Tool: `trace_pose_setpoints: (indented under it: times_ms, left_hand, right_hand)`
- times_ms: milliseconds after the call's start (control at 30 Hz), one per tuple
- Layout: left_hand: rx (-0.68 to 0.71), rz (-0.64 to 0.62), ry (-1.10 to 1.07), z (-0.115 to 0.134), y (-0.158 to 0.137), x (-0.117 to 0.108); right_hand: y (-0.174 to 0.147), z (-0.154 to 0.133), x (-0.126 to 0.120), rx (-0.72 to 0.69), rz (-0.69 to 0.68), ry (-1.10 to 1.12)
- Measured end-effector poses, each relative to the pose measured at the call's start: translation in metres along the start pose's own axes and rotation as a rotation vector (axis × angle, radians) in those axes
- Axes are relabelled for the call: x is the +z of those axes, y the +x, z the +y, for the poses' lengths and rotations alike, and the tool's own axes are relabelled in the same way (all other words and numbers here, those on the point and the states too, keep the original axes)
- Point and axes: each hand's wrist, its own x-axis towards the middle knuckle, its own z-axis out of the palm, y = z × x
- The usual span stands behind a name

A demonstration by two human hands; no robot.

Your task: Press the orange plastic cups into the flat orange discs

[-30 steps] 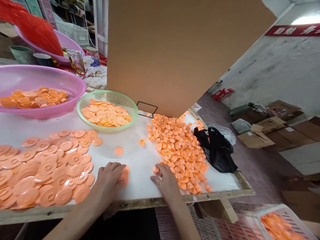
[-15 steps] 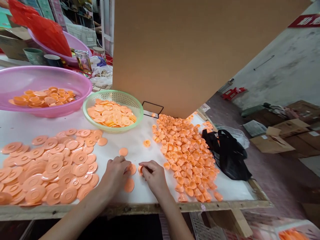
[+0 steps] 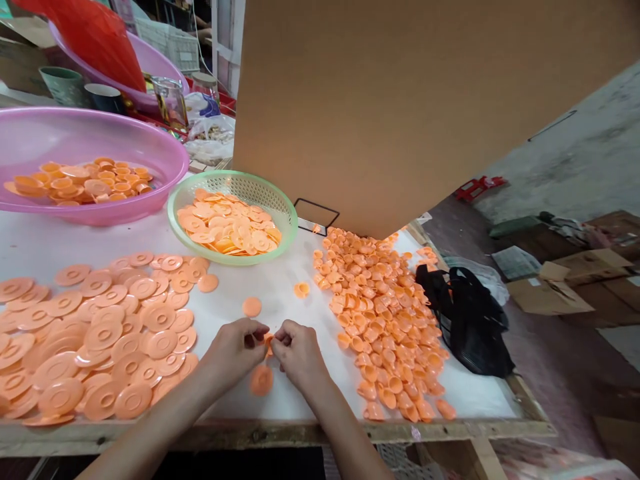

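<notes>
My left hand (image 3: 234, 352) and my right hand (image 3: 301, 353) meet above the white tabletop, fingertips pinched on a small orange plastic piece (image 3: 269, 343). Fingers cover most of it; it looks like a toy cup. Just below, an orange toy saucer (image 3: 261, 380) lies on the table, slightly blurred. Another small orange disc (image 3: 251, 307) lies beyond my left hand. To the left spreads a heap of orange saucers (image 3: 107, 333). On the right is a pile of small orange toy cups (image 3: 385, 320), and one loose cup (image 3: 301, 290) sits apart from it.
A green basket (image 3: 233, 259) of orange discs and a pink basin (image 3: 95, 215) of orange pieces stand behind. A large cardboard sheet (image 3: 380, 113) rises at the back. A black bag (image 3: 473, 327) lies at the right edge. Cartons (image 3: 550, 287) are on the floor.
My right hand has moved left with the small cup, and my fingertips have come together over the table. The view has shifted slightly.
</notes>
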Motion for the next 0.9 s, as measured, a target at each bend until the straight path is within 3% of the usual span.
trace_pose_setpoints:
  times_ms: [133, 333, 467, 567, 633, 667, 767, 800, 900]
  left_hand:
    - [-0.154, 0.064, 0.169, 0.009, 0.002, 0.0]
    - [-0.185, 0.02, 0.266, 0.014, 0.004, -0.002]
    - [-0.133, 0.024, 0.344, 0.017, 0.003, -0.004]
    - [-0.049, 0.028, 0.331, 0.012, 0.002, -0.004]
    - [0.007, 0.07, 0.285, 0.004, 0.001, -0.004]
    - [0.019, 0.103, 0.256, 0.001, 0.0, -0.004]
    - [-0.013, 0.181, 0.136, -0.006, -0.002, -0.004]
    - [-0.015, 0.182, 0.075, -0.007, -0.002, -0.003]
    - [0.038, 0.158, -0.084, -0.007, -0.004, -0.002]
  right_hand:
    - [0.004, -0.003, 0.0, -0.006, -0.017, -0.033]
    - [0.004, -0.005, 0.006, 0.098, -0.079, 0.025]
    - [-0.006, -0.004, 0.016, -0.005, 0.095, 0.042]
    - [-0.006, -0.002, 0.008, -0.072, -0.008, 0.028]
    - [-0.006, 0.004, -0.011, -0.071, -0.033, 0.019]
    - [-0.007, 0.009, -0.023, -0.078, 0.048, -0.019]
    - [-0.013, 0.028, -0.06, -0.069, 0.478, -0.259]
    - [-0.016, 0.035, -0.069, -0.04, 0.554, -0.335]
    - [-0.025, 0.049, -0.079, -0.013, 0.531, -0.385]
